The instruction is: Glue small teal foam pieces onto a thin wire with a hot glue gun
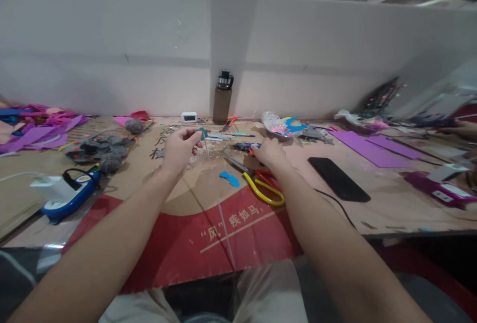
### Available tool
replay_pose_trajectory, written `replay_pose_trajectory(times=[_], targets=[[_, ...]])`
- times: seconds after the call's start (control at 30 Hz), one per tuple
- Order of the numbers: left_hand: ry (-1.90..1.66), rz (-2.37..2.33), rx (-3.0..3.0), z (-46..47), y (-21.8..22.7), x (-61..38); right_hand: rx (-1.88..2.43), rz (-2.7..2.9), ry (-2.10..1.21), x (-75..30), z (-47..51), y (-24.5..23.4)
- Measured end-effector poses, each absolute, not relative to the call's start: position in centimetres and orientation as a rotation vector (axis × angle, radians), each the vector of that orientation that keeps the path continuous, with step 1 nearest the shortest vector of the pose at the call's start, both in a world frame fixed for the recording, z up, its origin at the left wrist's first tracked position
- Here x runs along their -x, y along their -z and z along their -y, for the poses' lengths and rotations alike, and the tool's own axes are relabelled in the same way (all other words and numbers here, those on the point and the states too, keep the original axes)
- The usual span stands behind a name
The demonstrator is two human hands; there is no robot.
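Note:
My left hand (179,148) is raised over the cardboard-covered table (179,199), its fingers pinched on a small teal piece on a thin clear stick (203,136). My right hand (269,153) rests on the table with its fingers curled over a blue and orange tool (244,147); how firmly it holds the tool is hidden. Yellow-handled scissors (257,181) lie just in front of my right hand. A small blue foam cutout (230,179) lies between my two arms.
A dark water bottle (222,97) stands at the back wall. A black phone (338,179) lies to the right, with purple sheets (367,149) beyond it. A blue and white glue gun (65,191) and grey felt pieces (100,150) are on the left.

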State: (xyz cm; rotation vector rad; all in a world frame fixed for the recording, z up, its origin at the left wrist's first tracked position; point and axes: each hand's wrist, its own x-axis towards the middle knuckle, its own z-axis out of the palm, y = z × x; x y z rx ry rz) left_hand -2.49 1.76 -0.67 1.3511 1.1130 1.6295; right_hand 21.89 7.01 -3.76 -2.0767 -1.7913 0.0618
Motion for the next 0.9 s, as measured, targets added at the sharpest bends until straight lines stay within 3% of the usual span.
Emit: replay_pose_trajectory(times=[0.1,0.27,0.37,0.6,0.9], targets=[[-1.629,-1.170,-1.413,-1.8,0.9,2.6,1.667,1.634,-0.220,-19.6,-6.0,3.1],[-1.630,-1.408,-1.733,-1.3,0.8,2.5,0.824,1.247,-1.313,-13.5,-2.3,2.4],[-1.615,-1.485,-1.880,-0.8,0.6,2.2,0.691,1.193,-1.542,-11.5,-0.3,2.1],[-1.485,-1.411,-1.757,-0.5,0.7,1.4,0.858,1.508,-0.857,-12.7,-0.8,2.1],[-1.443,-1.199,-1.600,-0.5,1.0,1.0,0.999,1.574,-0.556,-13.8,-1.0,2.0]])
